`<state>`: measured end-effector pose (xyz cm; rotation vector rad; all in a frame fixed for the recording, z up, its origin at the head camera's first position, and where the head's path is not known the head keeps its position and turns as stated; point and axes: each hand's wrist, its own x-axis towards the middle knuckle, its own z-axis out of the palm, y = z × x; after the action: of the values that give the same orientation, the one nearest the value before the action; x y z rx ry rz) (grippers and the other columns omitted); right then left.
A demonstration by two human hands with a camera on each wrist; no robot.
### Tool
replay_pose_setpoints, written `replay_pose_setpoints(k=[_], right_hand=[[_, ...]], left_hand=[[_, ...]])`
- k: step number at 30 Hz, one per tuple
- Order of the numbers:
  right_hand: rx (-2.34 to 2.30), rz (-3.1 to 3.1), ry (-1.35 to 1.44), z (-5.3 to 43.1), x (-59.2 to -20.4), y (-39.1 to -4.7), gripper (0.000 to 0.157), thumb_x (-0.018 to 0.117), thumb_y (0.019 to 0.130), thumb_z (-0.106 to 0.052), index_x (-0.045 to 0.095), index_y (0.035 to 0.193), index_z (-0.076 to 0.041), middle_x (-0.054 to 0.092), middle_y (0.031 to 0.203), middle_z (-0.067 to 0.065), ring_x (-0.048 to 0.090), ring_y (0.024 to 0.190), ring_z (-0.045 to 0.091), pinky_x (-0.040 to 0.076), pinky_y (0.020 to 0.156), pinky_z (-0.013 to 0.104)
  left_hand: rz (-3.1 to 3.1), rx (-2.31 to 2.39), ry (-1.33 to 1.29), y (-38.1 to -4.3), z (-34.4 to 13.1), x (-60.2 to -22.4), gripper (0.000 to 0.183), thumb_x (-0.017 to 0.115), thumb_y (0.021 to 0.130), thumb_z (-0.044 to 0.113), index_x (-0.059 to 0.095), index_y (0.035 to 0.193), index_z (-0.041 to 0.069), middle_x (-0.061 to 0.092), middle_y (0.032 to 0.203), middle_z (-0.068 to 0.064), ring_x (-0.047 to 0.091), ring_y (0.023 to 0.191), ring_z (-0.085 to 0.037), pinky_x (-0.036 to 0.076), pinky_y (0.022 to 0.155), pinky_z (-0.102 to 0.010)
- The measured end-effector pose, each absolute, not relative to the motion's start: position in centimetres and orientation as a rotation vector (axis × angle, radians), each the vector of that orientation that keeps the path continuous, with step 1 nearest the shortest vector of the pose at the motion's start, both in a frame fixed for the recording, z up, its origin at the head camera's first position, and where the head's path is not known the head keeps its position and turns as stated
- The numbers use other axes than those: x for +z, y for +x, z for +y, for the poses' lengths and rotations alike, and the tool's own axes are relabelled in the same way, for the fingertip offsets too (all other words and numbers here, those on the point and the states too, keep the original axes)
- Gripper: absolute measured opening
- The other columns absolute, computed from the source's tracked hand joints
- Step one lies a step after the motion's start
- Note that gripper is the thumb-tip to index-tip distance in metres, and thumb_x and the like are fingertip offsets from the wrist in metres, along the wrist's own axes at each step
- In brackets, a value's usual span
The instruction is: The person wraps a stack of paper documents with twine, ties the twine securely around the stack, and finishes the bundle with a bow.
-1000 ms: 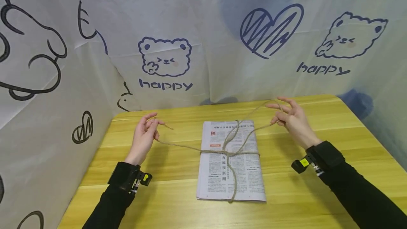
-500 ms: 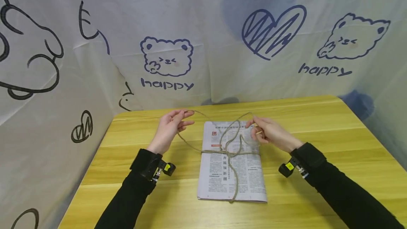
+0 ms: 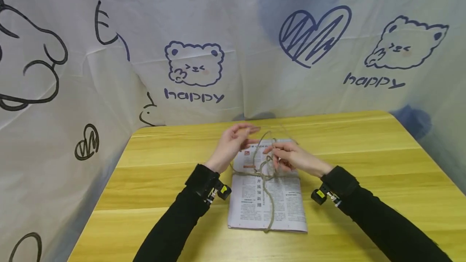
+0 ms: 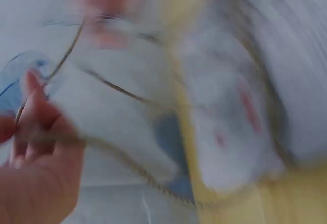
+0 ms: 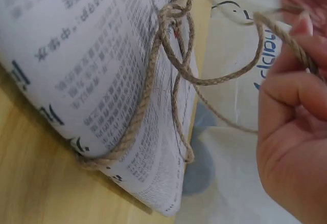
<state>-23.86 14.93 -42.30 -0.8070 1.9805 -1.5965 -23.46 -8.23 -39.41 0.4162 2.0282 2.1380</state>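
Note:
A folded stack of newspapers lies on the table, bound crosswise with brown twine. The strands cross near the middle of the top sheet, with loose loops rising there. Above the upper left of the stack, my left hand holds one length of twine; in the left wrist view the strand runs across its fingers, blurred. My right hand pinches a raised loop over the upper right of the papers. In the right wrist view that loop leads from the crossing to the curled fingers. The fingertips of both hands are close together.
The yellow wood-grain table extends around the stack. A white cloth with drawn bears and hearts hangs behind the table's far edge and along the left. Black wrist cameras are strapped to both wrists.
My left hand has come rightward from the table's left to above the papers, bringing its twine. My right hand has moved left and down toward the crossing. The twine between them has slackened into loops.

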Motion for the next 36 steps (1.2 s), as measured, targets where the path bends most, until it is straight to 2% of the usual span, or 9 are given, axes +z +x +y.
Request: replay_pose_setpoints(k=[6, 12, 14, 17, 21, 26, 31, 33, 36], right_hand=[[-1.801, 1.952, -0.629, 15.2, -42.5, -24.2, 0.043, 0.037, 0.104, -0.027, 0.038, 0.137, 0.001, 0.055, 0.085, 0.016, 0.039, 0.05, 0.012, 0.024, 0.048, 0.033], [-1.926, 1.859, -0.403, 15.3, -42.7, -24.8, 0.056, 0.043, 0.098, -0.047, 0.048, 0.131, -0.001, 0.054, 0.073, 0.003, 0.035, 0.048, 0.009, 0.024, 0.047, 0.025], [-1.969, 1.844, -0.34, 15.3, -42.8, -24.9, 0.056, 0.046, 0.097, -0.048, 0.051, 0.127, -0.002, 0.051, 0.067, -0.001, 0.034, 0.047, 0.009, 0.024, 0.047, 0.023], [-1.989, 1.858, -0.355, 15.3, -42.7, -24.8, 0.057, 0.046, 0.097, -0.045, 0.052, 0.127, 0.003, 0.049, 0.063, -0.002, 0.032, 0.047, 0.009, 0.019, 0.048, 0.028], [-1.928, 1.91, -0.526, 15.2, -42.1, -24.5, 0.057, 0.042, 0.1, -0.041, 0.051, 0.126, 0.009, 0.051, 0.065, 0.0, 0.03, 0.048, 0.011, 0.017, 0.055, 0.038], [-1.876, 1.902, -0.694, 15.1, -41.5, -24.4, 0.052, 0.041, 0.102, -0.035, 0.053, 0.12, 0.013, 0.052, 0.065, 0.002, 0.03, 0.05, 0.013, 0.022, 0.053, 0.033], [-1.881, 1.908, -0.715, 15.2, -41.3, -24.5, 0.046, 0.039, 0.103, -0.03, 0.056, 0.117, 0.011, 0.051, 0.065, 0.004, 0.03, 0.05, 0.014, 0.024, 0.054, 0.03], [-1.91, 1.938, -0.688, 15.1, -41.3, -24.7, 0.043, 0.039, 0.103, -0.03, 0.061, 0.106, 0.007, 0.054, 0.068, 0.005, 0.033, 0.051, 0.014, 0.024, 0.054, 0.031], [-1.961, 2.0, -0.623, 15.2, -41.4, -25.0, 0.045, 0.039, 0.103, -0.03, 0.06, 0.091, 0.007, 0.059, 0.081, 0.013, 0.033, 0.051, 0.014, 0.023, 0.054, 0.031]], left_hand=[[2.287, 1.725, 0.542, -23.0, -8.2, -42.4, 0.03, 0.045, 0.102, 0.018, 0.055, 0.125, 0.001, 0.066, 0.109, -0.018, 0.063, 0.088, -0.041, 0.051, 0.077, -0.051], [2.382, 1.521, 0.767, -23.0, -8.5, -42.8, 0.024, 0.051, 0.099, 0.014, 0.064, 0.116, 0.004, 0.068, 0.095, -0.019, 0.059, 0.076, -0.041, 0.051, 0.063, -0.037], [2.396, 1.419, 0.841, -23.1, -8.5, -42.8, 0.024, 0.053, 0.098, 0.015, 0.066, 0.114, 0.002, 0.068, 0.094, -0.017, 0.06, 0.076, -0.038, 0.052, 0.065, -0.038], [2.43, 1.357, 0.859, -23.3, -8.7, -42.6, 0.025, 0.052, 0.098, 0.017, 0.066, 0.114, 0.003, 0.068, 0.099, -0.014, 0.063, 0.084, -0.033, 0.053, 0.073, -0.042], [2.609, 1.421, 0.738, -24.2, -9.1, -42.1, 0.033, 0.051, 0.099, 0.021, 0.056, 0.127, 0.006, 0.065, 0.1, -0.009, 0.062, 0.084, -0.029, 0.05, 0.071, -0.035], [2.76, 1.325, 0.64, -25.7, -9.0, -41.9, 0.049, 0.054, 0.098, 0.022, 0.039, 0.143, 0.011, 0.06, 0.089, -0.006, 0.056, 0.07, -0.02, 0.041, 0.059, -0.028], [2.806, 1.223, 0.668, -26.1, -9.0, -42.1, 0.027, 0.05, 0.1, 0.023, 0.061, 0.12, 0.01, 0.064, 0.092, -0.009, 0.055, 0.072, -0.016, 0.045, 0.061, -0.029], [2.838, 1.268, 0.646, -26.1, -9.4, -41.7, 0.023, 0.05, 0.1, 0.022, 0.066, 0.111, 0.01, 0.064, 0.09, -0.007, 0.055, 0.072, -0.016, 0.045, 0.062, -0.03], [2.881, 1.367, 0.607, -26.0, -10.6, -40.8, 0.021, 0.052, 0.099, 0.024, 0.067, 0.108, 0.012, 0.064, 0.085, -0.004, 0.055, 0.07, -0.016, 0.042, 0.059, -0.031]])
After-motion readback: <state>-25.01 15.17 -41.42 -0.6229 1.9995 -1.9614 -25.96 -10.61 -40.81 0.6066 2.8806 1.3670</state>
